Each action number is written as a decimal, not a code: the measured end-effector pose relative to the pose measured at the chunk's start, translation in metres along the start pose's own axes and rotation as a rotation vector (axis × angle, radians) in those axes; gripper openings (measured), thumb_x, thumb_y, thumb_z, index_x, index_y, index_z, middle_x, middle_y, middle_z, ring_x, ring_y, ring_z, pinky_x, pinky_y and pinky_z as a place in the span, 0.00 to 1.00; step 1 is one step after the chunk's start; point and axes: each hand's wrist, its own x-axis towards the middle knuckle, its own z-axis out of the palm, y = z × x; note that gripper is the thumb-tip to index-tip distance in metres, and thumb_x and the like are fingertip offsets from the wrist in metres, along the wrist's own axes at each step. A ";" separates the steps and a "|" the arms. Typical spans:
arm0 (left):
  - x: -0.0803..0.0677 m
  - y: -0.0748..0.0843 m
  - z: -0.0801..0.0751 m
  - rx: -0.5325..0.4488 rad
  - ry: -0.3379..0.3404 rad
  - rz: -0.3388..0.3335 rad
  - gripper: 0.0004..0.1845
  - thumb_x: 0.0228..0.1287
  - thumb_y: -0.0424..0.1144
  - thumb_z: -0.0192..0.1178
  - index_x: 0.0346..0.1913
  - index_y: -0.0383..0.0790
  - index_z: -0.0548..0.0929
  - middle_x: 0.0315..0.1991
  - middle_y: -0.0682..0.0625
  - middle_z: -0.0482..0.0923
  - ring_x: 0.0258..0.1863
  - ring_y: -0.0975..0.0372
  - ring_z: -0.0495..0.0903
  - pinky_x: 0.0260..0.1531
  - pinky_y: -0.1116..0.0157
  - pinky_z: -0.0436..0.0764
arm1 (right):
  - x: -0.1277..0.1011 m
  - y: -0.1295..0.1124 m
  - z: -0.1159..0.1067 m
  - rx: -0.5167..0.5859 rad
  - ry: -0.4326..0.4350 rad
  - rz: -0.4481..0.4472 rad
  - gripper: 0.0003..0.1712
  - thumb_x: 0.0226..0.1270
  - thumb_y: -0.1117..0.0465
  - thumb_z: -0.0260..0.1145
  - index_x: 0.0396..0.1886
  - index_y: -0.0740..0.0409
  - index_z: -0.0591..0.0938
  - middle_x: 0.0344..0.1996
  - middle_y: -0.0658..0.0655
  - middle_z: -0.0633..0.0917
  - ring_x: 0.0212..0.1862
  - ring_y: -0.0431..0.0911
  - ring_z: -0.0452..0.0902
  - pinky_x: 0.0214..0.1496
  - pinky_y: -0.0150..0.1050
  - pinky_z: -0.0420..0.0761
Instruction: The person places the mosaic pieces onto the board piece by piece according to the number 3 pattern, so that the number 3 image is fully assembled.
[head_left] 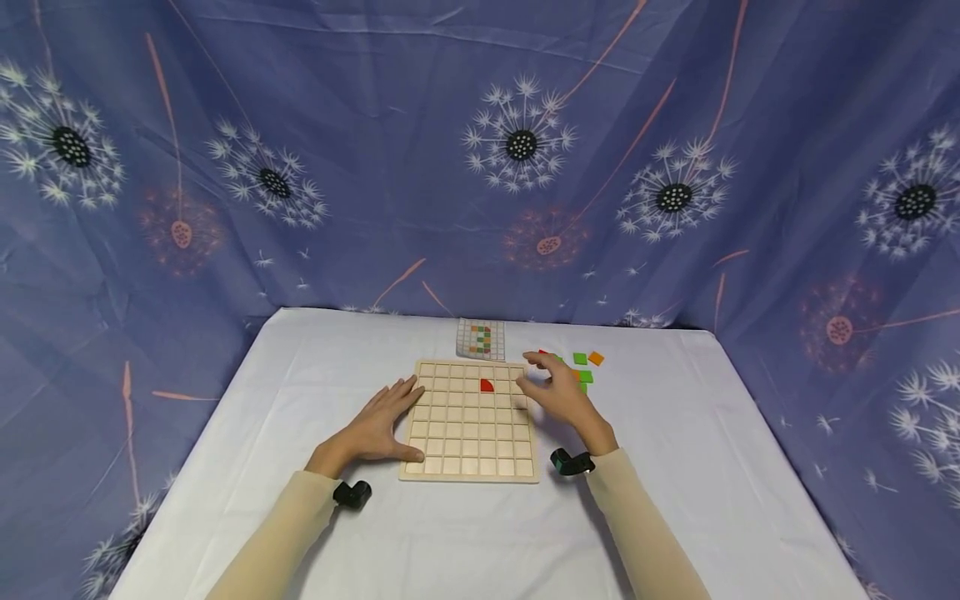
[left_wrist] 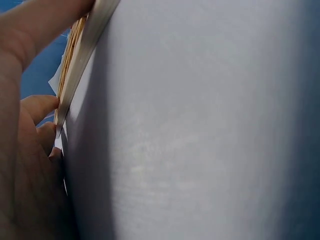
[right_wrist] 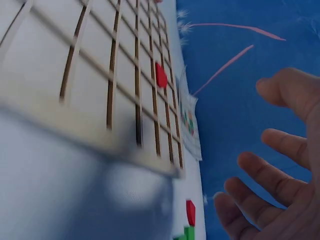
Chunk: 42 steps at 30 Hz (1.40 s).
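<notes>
bench (head_left: 300,517) under white cloth, floral blue backdrop (head_left: 375,125) behind; wooden grid board (head_left: 471,450) mid-bench; left hand (head_left: 378,425) flat, fingers straight, resting against board's left edge; right hand (head_left: 558,396) hovering over board's right edge, fingers loose and spread, holding nothing; pattern card (head_left: 481,338) just behind board; loose green and orange tiles (head_left: 585,367) right of board, near right hand; single red tile (head_left: 487,385) sitting in board's upper row area
</notes>
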 end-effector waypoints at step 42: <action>0.000 0.002 -0.007 -0.046 -0.027 -0.012 0.65 0.44 0.65 0.79 0.81 0.36 0.59 0.84 0.38 0.47 0.81 0.37 0.47 0.79 0.37 0.49 | 0.019 0.046 -0.061 -0.248 -0.108 0.064 0.49 0.64 0.42 0.74 0.80 0.49 0.65 0.77 0.63 0.66 0.77 0.63 0.61 0.73 0.68 0.68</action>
